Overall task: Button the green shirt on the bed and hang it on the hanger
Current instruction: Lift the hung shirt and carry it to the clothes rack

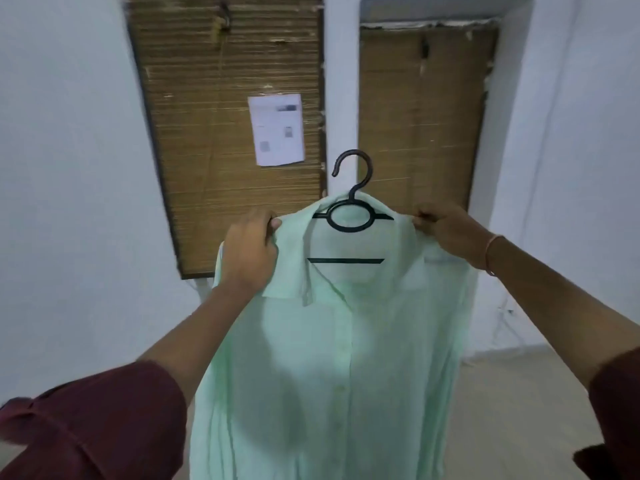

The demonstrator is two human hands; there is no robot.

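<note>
The white wall (69,168) ahead of you carries two cardboard panels, a wide one (225,133) and a narrower one (422,116) set in a recess. A strip of pale floor (519,393) shows at lower right. No bed is in view.

The green shirt (332,358) hangs in the air between you and that wall, resting on nothing. Its front placket looks closed, though the buttons are too faint to count. It is draped over the black hanger (346,260), whose hook stands free above the collar. The cloth looks thin, light and limp, so it will likely slide off the smooth plastic if you tilt it. Take hold at the shoulder seams, where the hanger's arms back the fabric, or by the hook.

Your left hand (247,258) has its fingers (273,223) curled round the shirt's shoulder by the collar. Your right hand (446,230) pinches the other shoulder with its fingers (420,223) closed on the cloth.

There is open room on both sides and below the hem. The hook looks close to the wall and the recess edge, so judge that gap before you swing. A paper sheet (276,129) is stuck on the wide panel.
</note>
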